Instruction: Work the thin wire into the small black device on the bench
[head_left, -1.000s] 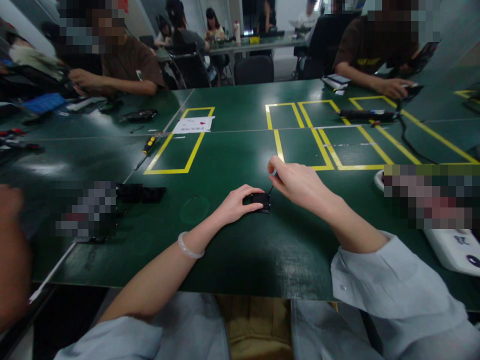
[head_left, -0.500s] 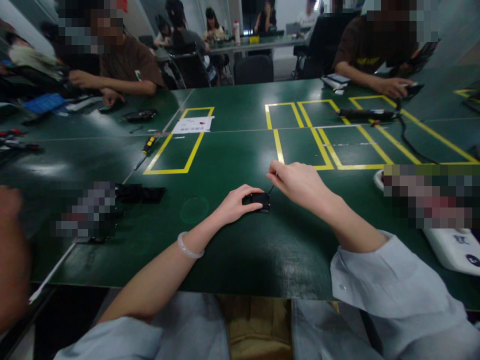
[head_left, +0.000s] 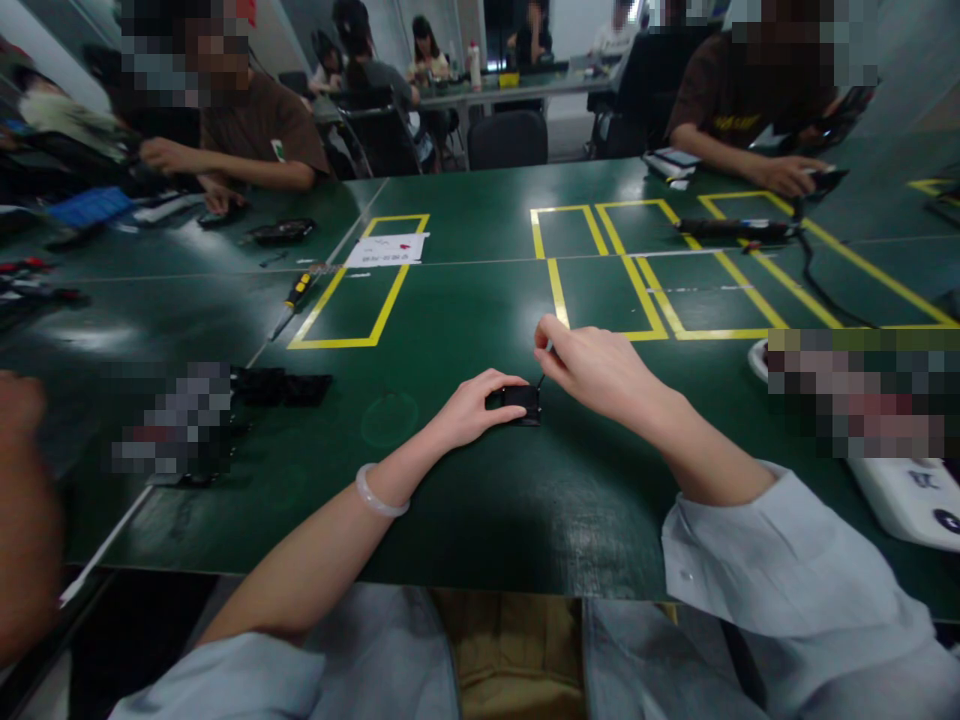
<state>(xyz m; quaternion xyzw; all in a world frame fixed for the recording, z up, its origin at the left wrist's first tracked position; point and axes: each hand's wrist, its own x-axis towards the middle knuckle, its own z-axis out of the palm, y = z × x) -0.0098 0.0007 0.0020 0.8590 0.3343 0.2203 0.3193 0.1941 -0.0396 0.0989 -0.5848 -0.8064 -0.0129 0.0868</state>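
A small black rectangular part (head_left: pixel 520 400) lies on the green table in front of me. My left hand (head_left: pixel 480 408), with a pale bracelet at the wrist, grips it between thumb and fingers from its left side. Just above and to the right, my right hand (head_left: pixel 581 358) has its fingers pinched together. From them a thin dark rod (head_left: pixel 541 381), like a small screwdriver shaft, points down to the part's upper right corner. The rod's upper end is hidden in the fingers, and its tip is too small to make out.
A yellow-and-black screwdriver (head_left: pixel 298 290) lies at the left, beyond black parts (head_left: pixel 281 386) on the table. Yellow tape outlines (head_left: pixel 334 344) mark the surface, with a paper label (head_left: pixel 386 249) on one. A white device (head_left: pixel 900 500) is at the right. Co-workers sit across; another person's arm (head_left: pixel 26 510) shows at left.
My right hand has shifted very slightly, its curled fingers turning a little about the thin rod. My left hand and the black part stay in place.
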